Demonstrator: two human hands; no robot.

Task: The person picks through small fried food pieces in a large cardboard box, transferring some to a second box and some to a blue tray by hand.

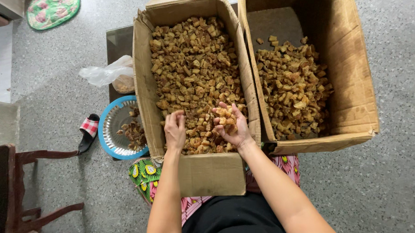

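My left hand (175,129) dips fingers-down into the near end of the left cardboard box (144,82), fingertips among the brown chunks (195,70); whether they pinch one I cannot tell. My right hand (230,124) lies palm-up, cupped loosely around a small heap of chunks, close to the wall shared with the right cardboard box (355,89). The left box is nearly full, the right one about half full. Left of the boxes sit a blue-rimmed plate (106,140) and a plastic bag (103,74) on the dark table (118,42). Speckled grey floor (389,182) lies all around.
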